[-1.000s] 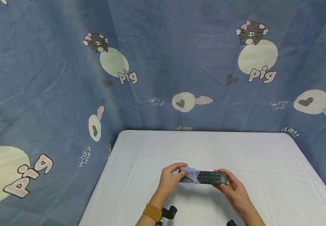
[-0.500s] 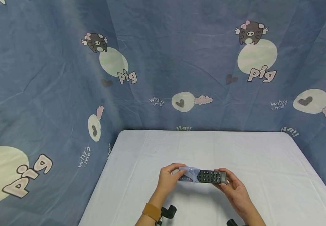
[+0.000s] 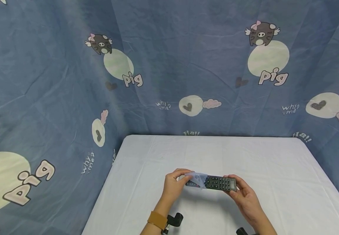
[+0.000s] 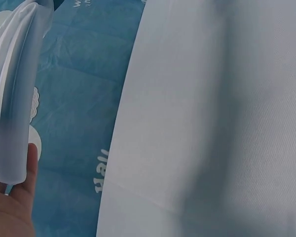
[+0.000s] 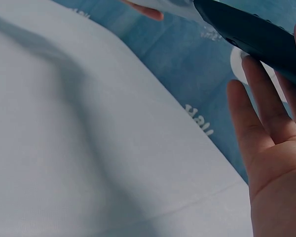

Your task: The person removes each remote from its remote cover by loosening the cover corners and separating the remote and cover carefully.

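A black remote control (image 3: 218,183) with several rows of buttons is held level above the white table. Its left part sits inside a translucent bluish plastic sleeve (image 3: 198,179), and some buttons show through. My left hand (image 3: 171,186) pinches the sleeve at its left end, thumb on the near side. At the opposite end, my right hand (image 3: 246,199) grips the bare remote between thumb and fingers. In the left wrist view, the sleeve (image 4: 15,108) hides part of the left fingers. From the right wrist view, the underside of the remote (image 5: 251,34) shows over my right fingers.
A white cloth covers the table (image 3: 146,156), and shadows of the arms fall on it. Blue curtain (image 3: 163,52) with pig prints hangs behind and at both sides. A brown strap (image 3: 158,220) with a black camera mount (image 3: 175,220) is on the left wrist.
My left hand has drifted slightly left with the sleeve, while the right end of the remote has shifted a touch right. Both hands keep their hold.
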A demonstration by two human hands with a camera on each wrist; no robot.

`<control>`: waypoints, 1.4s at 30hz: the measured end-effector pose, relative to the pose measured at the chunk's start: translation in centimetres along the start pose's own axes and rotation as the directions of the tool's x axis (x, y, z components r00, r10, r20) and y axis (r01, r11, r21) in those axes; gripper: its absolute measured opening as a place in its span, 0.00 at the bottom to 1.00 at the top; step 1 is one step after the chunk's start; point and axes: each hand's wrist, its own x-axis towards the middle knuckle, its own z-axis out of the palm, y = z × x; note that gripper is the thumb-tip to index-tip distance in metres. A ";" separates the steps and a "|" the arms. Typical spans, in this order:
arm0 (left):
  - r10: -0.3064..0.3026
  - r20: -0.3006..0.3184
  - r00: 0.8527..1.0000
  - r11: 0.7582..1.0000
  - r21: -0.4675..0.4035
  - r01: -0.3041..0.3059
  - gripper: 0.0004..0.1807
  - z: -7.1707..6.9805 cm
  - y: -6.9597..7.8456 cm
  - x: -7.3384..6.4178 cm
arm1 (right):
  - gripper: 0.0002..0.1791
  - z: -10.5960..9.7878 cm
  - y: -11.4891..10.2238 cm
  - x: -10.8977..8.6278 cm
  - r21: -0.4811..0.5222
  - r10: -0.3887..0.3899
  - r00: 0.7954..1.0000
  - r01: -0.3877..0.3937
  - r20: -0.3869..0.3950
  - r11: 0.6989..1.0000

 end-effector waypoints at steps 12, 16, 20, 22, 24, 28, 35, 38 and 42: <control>0.007 -0.020 1.000 0.999 0.038 -0.007 0.06 -0.1 -0.1 0.0 | 0.26 0.0 -0.3 0.0 -0.046 0.015 0.999 -0.017 -0.040 0.999; 0.004 -0.028 1.000 0.999 0.051 -0.003 0.05 -0.2 -0.2 -0.1 | 0.26 0.0 -0.4 0.0 -0.057 0.023 0.999 -0.026 -0.043 0.998; -0.002 -0.027 1.000 0.999 0.052 0.004 0.05 -0.3 -0.3 -0.1 | 0.26 -0.2 -0.5 0.0 -0.076 0.029 0.998 -0.034 -0.055 0.997; -0.004 -0.027 1.000 0.998 0.055 0.005 0.05 -0.3 -0.4 -0.1 | 0.26 -0.2 -0.6 0.0 -0.084 0.031 0.998 -0.036 -0.062 0.996; -0.004 -0.032 0.999 0.998 0.058 0.006 0.05 -0.3 -0.4 -0.1 | 0.27 -0.3 -0.6 0.0 -0.089 0.030 0.998 -0.035 -0.061 0.995; 0.020 -0.042 0.999 0.998 0.063 -0.018 0.06 -0.4 -0.6 -0.1 | 0.29 -0.3 -0.6 -0.1 -0.090 0.029 0.998 -0.034 -0.055 0.995; 0.027 -0.048 0.998 0.999 0.044 -0.025 0.05 -0.4 -0.8 0.0 | 0.27 -0.4 -0.7 -0.1 -0.091 0.030 0.997 -0.036 -0.066 0.995; 0.020 -0.052 0.998 0.998 0.052 -0.018 0.05 -0.4 -0.8 0.0 | 0.27 -0.4 -0.7 -0.1 -0.082 0.024 0.998 -0.029 -0.062 0.996; 0.020 -0.055 0.998 0.998 0.065 -0.016 0.05 -0.5 -0.9 0.0 | 0.28 -0.4 -0.7 -0.2 -0.074 0.027 0.997 -0.032 -0.066 0.997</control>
